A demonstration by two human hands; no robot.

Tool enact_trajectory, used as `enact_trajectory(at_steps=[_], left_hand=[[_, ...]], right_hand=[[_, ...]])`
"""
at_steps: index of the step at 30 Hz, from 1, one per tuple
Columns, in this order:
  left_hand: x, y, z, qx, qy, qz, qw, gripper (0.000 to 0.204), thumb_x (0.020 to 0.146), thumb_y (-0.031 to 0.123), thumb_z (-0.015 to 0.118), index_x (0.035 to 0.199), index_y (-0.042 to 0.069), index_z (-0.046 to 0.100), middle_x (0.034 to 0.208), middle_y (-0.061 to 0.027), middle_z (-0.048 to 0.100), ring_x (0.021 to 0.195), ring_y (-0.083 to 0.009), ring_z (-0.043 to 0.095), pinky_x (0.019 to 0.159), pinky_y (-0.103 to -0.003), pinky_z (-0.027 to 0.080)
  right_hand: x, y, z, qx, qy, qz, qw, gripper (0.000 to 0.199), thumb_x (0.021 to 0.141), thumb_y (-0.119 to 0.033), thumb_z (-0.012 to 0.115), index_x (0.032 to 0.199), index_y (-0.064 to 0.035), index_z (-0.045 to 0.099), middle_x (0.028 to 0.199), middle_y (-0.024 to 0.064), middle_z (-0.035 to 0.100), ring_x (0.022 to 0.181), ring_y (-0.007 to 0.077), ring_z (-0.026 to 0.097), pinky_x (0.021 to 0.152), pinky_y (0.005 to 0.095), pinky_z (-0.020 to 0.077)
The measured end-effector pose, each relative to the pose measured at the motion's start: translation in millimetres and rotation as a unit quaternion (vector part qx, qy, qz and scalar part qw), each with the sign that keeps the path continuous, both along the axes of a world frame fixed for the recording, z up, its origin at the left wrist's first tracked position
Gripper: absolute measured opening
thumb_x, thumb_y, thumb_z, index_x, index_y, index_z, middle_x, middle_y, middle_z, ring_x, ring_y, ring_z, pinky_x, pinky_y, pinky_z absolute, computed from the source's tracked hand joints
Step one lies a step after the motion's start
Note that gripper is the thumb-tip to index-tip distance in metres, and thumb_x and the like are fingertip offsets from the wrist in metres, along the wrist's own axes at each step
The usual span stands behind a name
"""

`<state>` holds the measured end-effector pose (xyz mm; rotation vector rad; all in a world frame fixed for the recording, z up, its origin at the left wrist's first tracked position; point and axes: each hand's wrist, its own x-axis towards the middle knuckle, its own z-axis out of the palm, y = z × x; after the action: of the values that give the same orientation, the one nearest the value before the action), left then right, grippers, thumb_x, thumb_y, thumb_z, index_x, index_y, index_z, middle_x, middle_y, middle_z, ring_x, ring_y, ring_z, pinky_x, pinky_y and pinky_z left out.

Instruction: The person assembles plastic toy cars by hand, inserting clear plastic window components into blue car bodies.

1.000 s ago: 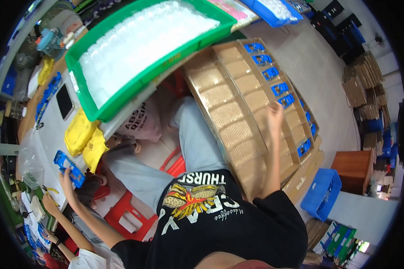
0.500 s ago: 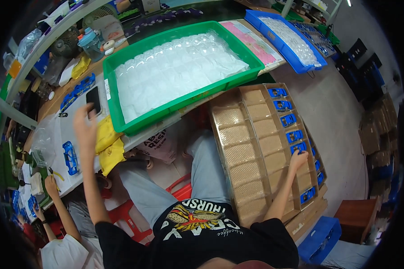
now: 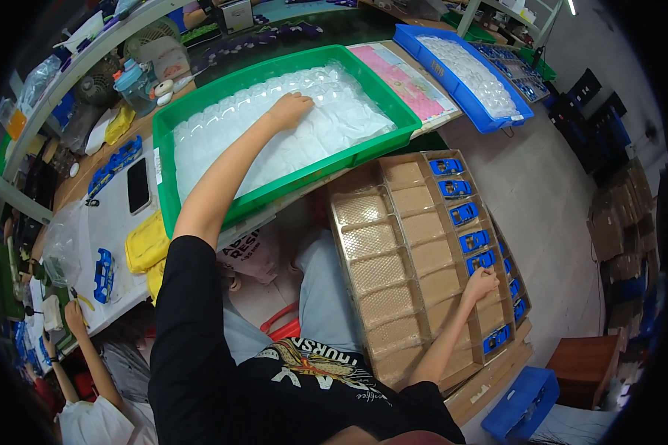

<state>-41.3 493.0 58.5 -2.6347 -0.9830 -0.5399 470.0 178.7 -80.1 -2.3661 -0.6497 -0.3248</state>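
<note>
My left hand (image 3: 291,110) reaches over a green tray (image 3: 304,172), its fingers curled down on the white plastic sheeting (image 3: 223,141) inside. Whatever those fingers grip, if anything, is hidden. Off to the right, my right hand (image 3: 482,283) pinches the near end of a blue toy car body (image 3: 480,260). That car lies in a compartment of a cardboard tray (image 3: 436,248) covered with clear plastic dividers. Several more blue car bodies (image 3: 464,214) fill the compartments farther up the same column, and one (image 3: 496,338) lies nearer to me.
A blue tray (image 3: 464,74) with white lining stands beyond at the right. Yellow bags (image 3: 147,241), a phone (image 3: 139,187) and a blue car body (image 3: 104,275) lie on the left table. A co-worker's hand (image 3: 76,317) is at lower left; a blue crate (image 3: 522,404) stands lower right.
My left hand has swung from the left table edge, near the phone, to the middle of the green tray. My right hand stays at the same blue car body; the whole view has shifted slightly.
</note>
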Motion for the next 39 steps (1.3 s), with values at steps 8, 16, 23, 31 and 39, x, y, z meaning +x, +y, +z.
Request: enact_trajectory(at_steps=[8, 16, 23, 31, 39], left_hand=[[-13.7, -10.9, 9.7, 0.034, 0.016, 0.087, 0.995, 0.015, 0.065, -0.003, 0.05, 0.079, 0.002, 0.051, 0.077, -0.0133, 0.051, 0.075, -0.0299, 0.053, 0.063, -0.037, 0.044], [-38.8, -149.1, 50.0, -0.202, -0.512, 0.074, 0.831, 0.012, 0.075, 0.003, 0.056, 0.086, 0.0, 0.06, 0.075, -0.012, 0.06, 0.065, -0.0165, 0.059, 0.06, -0.025, 0.045], [-102.9, -236.7, 41.1, -0.142, -0.331, 0.181, 0.915, 0.012, 0.076, 0.003, 0.055, 0.086, 0.0, 0.062, 0.079, -0.0138, 0.061, 0.067, -0.0221, 0.06, 0.061, -0.028, 0.046], [-134.4, -241.7, 43.8, -0.146, -0.312, 0.21, 0.915, 0.013, 0.077, 0.006, 0.056, 0.087, 0.002, 0.063, 0.08, -0.0095, 0.062, 0.065, -0.0176, 0.057, 0.06, -0.026, 0.044], [-124.3, -197.4, 19.5, -0.157, -0.157, 0.129, 0.966, 0.027, 0.08, 0.025, 0.051, 0.089, 0.001, 0.059, 0.09, -0.0153, 0.059, 0.085, -0.0314, 0.055, 0.075, -0.036, 0.043]], right_hand=[[3.2, -3.4, 0.6, 0.004, -0.031, 0.033, 0.999, 0.022, 0.073, -0.025, 0.059, 0.076, -0.0034, 0.063, 0.092, 0.0135, 0.051, 0.093, 0.0293, 0.046, 0.076, 0.0391, 0.0406], [37.9, -9.3, -20.7, 0.169, 0.111, 0.086, 0.975, 0.032, 0.077, -0.026, 0.06, 0.076, 0.0063, 0.058, 0.077, 0.0153, 0.057, 0.07, 0.0239, 0.052, 0.067, 0.0327, 0.0414], [2.7, -20.7, 45.5, 0.317, 0.305, 0.135, 0.888, 0.031, 0.082, -0.024, 0.053, 0.091, 0.0047, 0.056, 0.083, 0.0119, 0.058, 0.074, 0.0193, 0.055, 0.068, 0.029, 0.0444], [-118.7, -38.2, 92.7, 0.37, 0.725, 0.319, 0.486, 0.049, 0.083, -0.033, 0.051, 0.114, 0.0045, 0.04, 0.109, 0.0195, 0.049, 0.1, 0.0306, 0.05, 0.085, 0.0362, 0.0451], [-253.9, -66.3, 90.5, 0.232, 0.844, 0.374, 0.307, 0.06, 0.083, -0.036, 0.048, 0.123, 0.0046, 0.03, 0.114, 0.0271, 0.042, 0.1, 0.0351, 0.049, 0.086, 0.0367, 0.0448]])
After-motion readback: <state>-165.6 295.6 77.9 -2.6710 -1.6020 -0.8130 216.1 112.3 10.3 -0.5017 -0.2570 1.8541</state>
